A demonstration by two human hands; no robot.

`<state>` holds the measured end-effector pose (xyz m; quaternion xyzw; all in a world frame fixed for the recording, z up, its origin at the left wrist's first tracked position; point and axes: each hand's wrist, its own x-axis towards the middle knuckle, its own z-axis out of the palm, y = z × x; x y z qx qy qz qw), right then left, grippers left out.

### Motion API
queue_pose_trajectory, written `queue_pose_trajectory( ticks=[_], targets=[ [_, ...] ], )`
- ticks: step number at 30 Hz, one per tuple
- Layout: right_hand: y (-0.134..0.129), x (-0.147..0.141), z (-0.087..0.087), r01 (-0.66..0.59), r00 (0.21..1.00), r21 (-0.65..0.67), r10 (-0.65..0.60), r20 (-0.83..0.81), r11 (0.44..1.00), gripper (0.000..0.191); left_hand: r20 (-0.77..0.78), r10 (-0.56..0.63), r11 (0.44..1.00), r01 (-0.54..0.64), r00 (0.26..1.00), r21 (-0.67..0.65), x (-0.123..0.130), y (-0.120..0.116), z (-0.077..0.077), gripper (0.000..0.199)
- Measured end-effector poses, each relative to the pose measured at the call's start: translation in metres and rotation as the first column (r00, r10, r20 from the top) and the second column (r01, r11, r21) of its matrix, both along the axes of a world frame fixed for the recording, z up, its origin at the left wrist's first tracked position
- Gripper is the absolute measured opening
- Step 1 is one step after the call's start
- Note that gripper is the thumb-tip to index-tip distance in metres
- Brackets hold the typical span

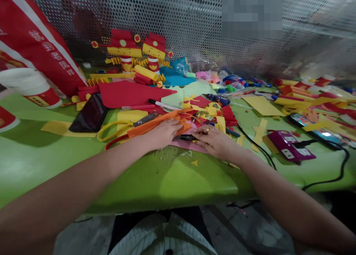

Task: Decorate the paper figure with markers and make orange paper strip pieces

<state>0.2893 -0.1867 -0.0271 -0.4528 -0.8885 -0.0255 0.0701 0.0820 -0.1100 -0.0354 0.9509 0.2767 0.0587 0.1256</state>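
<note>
Fingers stretched forward, my left hand (164, 133) lies over a strip of orange paper (148, 123) at the middle of the table. My right hand (213, 140), with a ring on one finger, rests among paper scraps, its fingers extended to the left. A dark pen-like thing (187, 137) lies by its fingertips; I see no clear grip on it. Under and between the hands is pink paper (191, 146). Yellow-handled scissors (122, 127) lie left of my left hand, with a red handle (116, 140) beside them, partly hidden by my forearm.
Red paper (125, 94), a black phone (89, 114) and paper cups (41, 93) lie left. Two paper-crafted figures (126, 52) stand behind, before a perforated metal panel (191, 21). Right are a purple power socket (290, 145) with a black cable, another phone (314, 127) and yellow strips.
</note>
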Motion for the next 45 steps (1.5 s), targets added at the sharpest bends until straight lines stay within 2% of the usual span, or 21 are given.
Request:
queue_pose_trajectory(
  ticks=[3,5,8,11,15,21,34,39,45],
  targets=[
    [0.007,0.005,-0.001,0.056,0.998,0.016,-0.057,0.012,0.998,0.037,0.117,0.049,0.999,-0.049,0.992,-0.009,0.007,0.007,-0.001,0.039],
    [0.010,0.008,-0.002,0.073,0.997,0.019,-0.073,0.011,0.997,0.036,0.138,0.098,0.995,-0.095,0.986,-0.030,0.006,0.008,0.004,0.040],
    [0.011,0.011,-0.004,0.081,0.997,0.009,-0.081,-0.002,0.997,0.036,0.104,0.107,0.994,-0.105,0.989,-0.026,-0.004,0.004,0.013,0.044],
    [0.011,0.012,-0.004,0.082,0.997,-0.006,-0.082,-0.008,0.997,0.036,0.025,0.031,1.000,-0.031,0.999,0.006,-0.023,-0.003,0.017,0.044],
    [0.012,0.006,-0.001,0.048,0.999,-0.028,-0.048,0.011,0.998,0.038,-0.057,-0.048,0.998,0.050,0.997,0.049,-0.043,-0.010,0.010,0.045],
    [0.017,-0.004,-0.003,-0.001,1.000,-0.050,0.002,0.019,0.999,0.037,-0.195,0.002,1.000,0.002,0.981,0.022,-0.044,-0.015,0.002,0.059],
    [0.013,0.003,-0.008,-0.059,0.996,-0.058,0.055,-0.070,0.997,0.037,-0.176,-0.035,0.996,0.049,0.984,0.074,-0.046,-0.013,-0.008,0.064],
    [0.011,0.000,-0.005,-0.035,0.999,-0.045,0.034,-0.041,0.998,0.037,-0.200,-0.016,0.999,0.024,0.980,0.039,-0.045,-0.015,-0.003,0.062],
    [0.009,-0.002,-0.004,0.010,0.999,-0.018,-0.011,-0.034,1.000,0.036,-0.163,-0.017,0.999,0.025,0.987,0.044,-0.045,-0.013,-0.006,0.063]
  ],
)
